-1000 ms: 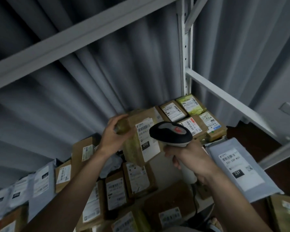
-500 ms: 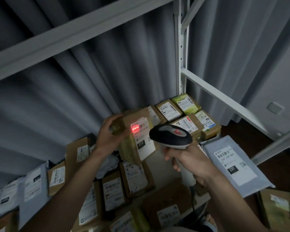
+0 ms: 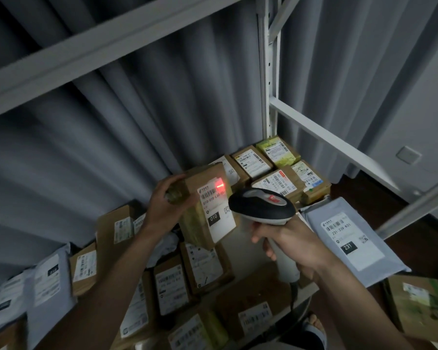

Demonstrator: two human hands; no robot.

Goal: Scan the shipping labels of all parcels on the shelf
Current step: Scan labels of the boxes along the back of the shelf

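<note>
Left hand (image 3: 162, 208) fingers gripping one parcel (image 3: 208, 205), right hand (image 3: 296, 246) fingers curled round one scanner (image 3: 262, 205).

Brown parcel (image 3: 202, 188), red-lit white label (image 3: 216, 210)

Behind everything hangs a grey curtain (image 3: 127, 127), falling in deep vertical folds across the whole back of the view and again at the right — its lower edge meets a dark brown floor (image 3: 364, 195) there. To the right of the curtain a pale wall (image 3: 430, 117) carries a small square switch plate (image 3: 408, 154), set a little askew in this wide-angle view. At the bottom edge, just right of centre, part of a foot in an open sandal (image 3: 314, 327) shows — blurred, and cut off by the frame.
</note>
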